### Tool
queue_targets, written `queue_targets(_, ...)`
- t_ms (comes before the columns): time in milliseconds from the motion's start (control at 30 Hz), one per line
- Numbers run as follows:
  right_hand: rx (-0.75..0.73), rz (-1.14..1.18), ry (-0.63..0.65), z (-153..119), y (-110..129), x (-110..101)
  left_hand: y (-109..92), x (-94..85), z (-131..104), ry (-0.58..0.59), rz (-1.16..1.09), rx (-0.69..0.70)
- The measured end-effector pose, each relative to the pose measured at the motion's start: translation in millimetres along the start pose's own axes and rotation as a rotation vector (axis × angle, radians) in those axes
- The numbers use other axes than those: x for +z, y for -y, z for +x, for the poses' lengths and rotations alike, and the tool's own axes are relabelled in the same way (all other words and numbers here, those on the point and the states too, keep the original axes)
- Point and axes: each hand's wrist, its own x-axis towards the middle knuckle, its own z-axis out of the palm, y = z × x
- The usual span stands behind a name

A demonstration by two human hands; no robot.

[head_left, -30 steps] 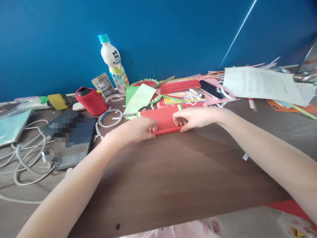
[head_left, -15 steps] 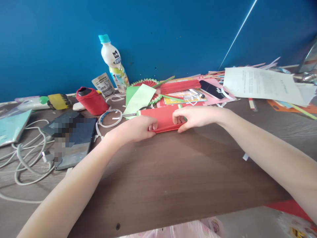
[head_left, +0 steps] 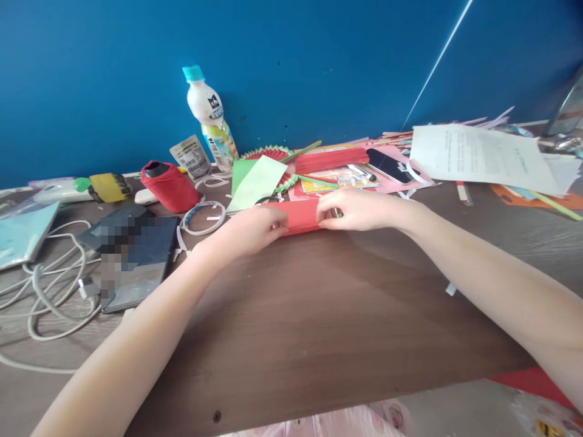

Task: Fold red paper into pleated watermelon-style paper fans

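Note:
A red folded paper [head_left: 302, 216] lies crosswise on the brown desk, its near edge creased into a narrow pleat. My left hand [head_left: 259, 227] pinches its left part, thumb and fingers together at the near edge. On the right side, my right hand [head_left: 353, 209] grips the same edge with curled fingers; a bit of green shows through the gap in that hand. Just behind the left end lie a light green sheet [head_left: 260, 182] and scissors, mostly hidden. A red and green pleated paper fan [head_left: 268, 153] rests farther back.
A bottle [head_left: 209, 115] stands against the blue wall. Red pleated paper [head_left: 331, 159], a dark phone [head_left: 392, 165] and a printed sheet [head_left: 478, 156] lie behind. To the left are a red-wrapped object [head_left: 170, 187], a tape roll [head_left: 203, 217], a tablet [head_left: 146, 261] and white cables [head_left: 40, 291].
The near edge of the red paper has been folded up and away from me, so less of its top face shows. Both hands have shifted slightly away and closed on the edge.

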Motion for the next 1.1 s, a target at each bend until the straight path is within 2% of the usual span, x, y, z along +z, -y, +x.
queue_targets(100, 0.022, 0.033, -0.021, 0, 2, 1, -3, -2.5, -1, -0.008, -0.085, -0.014)
queue_targets(200, -0.019, 0.114, -0.037, -3, 3, -4, -8, -11.5, -3, 0.029, -0.2, -0.038)
queue_targets(267, -0.034, 0.205, -0.032, -7, 5, -10, -11, -20.1, -6, 0.077, -0.321, -0.059)
queue_targets(367, -0.044, 0.347, -0.065, -12, 8, -17, -11, -29.9, -9, 0.074, -0.55, -0.083)
queue_targets(433, -0.034, 0.376, -0.1, -12, 8, -18, -9, -31.0, -9, 0.057, -0.608, -0.116)
queue_targets(533, -0.005, 0.312, -0.101, -8, 3, -14, -2, -24.4, -5, 0.036, -0.497, -0.139)
queue_targets(700, -0.003, 0.182, -0.011, 1, -11, 1, 9, -7.0, 2, 0.036, -0.23, -0.143)
queue_targets(833, -0.001, 0.105, 0.007, 6, -17, 10, 14, 0.7, 4, 0.049, -0.071, -0.11)
queue_targets(1100, 0.033, 0.099, 0.023, 6, -12, 15, 11, 3.3, 4, 0.062, 0.036, -0.068)
